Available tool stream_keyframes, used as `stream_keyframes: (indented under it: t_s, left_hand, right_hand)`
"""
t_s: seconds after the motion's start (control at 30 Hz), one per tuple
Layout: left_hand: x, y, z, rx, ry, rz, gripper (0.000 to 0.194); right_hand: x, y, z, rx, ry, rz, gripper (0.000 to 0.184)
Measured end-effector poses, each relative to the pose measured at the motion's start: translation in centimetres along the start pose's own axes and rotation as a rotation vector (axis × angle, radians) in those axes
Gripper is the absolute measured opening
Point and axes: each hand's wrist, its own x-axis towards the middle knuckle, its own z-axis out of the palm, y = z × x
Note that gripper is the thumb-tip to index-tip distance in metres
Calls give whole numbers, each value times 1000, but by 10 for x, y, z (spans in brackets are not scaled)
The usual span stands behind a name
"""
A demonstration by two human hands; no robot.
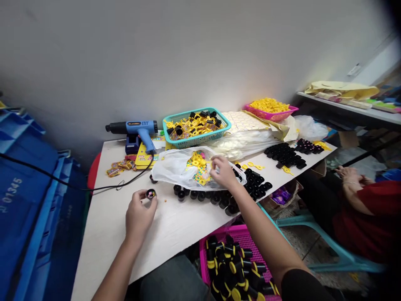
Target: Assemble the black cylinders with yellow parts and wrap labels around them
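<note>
My left hand (140,214) holds a small round black cup (151,194) above the table, its mouth facing up and a few coloured beads or candies inside. At the white plastic bag (171,165), my right hand (223,172) is over the opening with fingers bent together; what they pinch is too small to make out. Inside the bag lie small multicoloured balls (200,177) and several yellow plastic pieces (198,159). Black cups (202,195) stand along the bag's near edge, with more black cups (254,180) to its right.
Behind the bag are a teal basket (200,140) of mixed parts and a blue heat gun (140,127) with its cable. A pink basket (205,251) of black-and-yellow pieces sits below the table edge. Another person (360,196) sits at right. Blue crates (28,200) stand left.
</note>
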Motion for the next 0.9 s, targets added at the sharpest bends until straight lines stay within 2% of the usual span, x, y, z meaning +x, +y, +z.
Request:
stream_keyframes:
  t_s: [0.07,0.13,0.23,0.3,0.37,0.53,0.7,0.77,0.9]
  left_hand:
    - [-25,-6,-16,-191,-102,63,33]
    - [-53,-10,-32,-411,-242,118,32]
    - [-92,-11,-50,-650,-458,113,34]
    - [-112,-9,-58,-775,-594,72,35]
    - [-126,-8,-63,-851,-676,46,37]
    - [-144,-8,-69,-892,-708,49,36]
    - [-153,-6,-72,-890,-672,201,31]
    - [-156,-6,-73,-834,-649,260,31]
    - [-160,-6,-74,-714,-616,324,31]
  right_hand:
    - [-21,-7,-15,196,159,-11,10]
    - [-46,-22,-24,522,227,-12,12]
    - [-82,-54,-24,906,89,17,17]
    - [-103,-77,-18,1063,18,22,21]
    - [-120,-97,-10,1189,-52,44,24]
    - [-150,-130,-4,1364,-362,195,17]
    - [-163,-151,-7,1207,-556,240,33]
    - [-166,-157,-2,1213,-591,276,40]
    - [-169,-164,13,1394,-535,429,52]
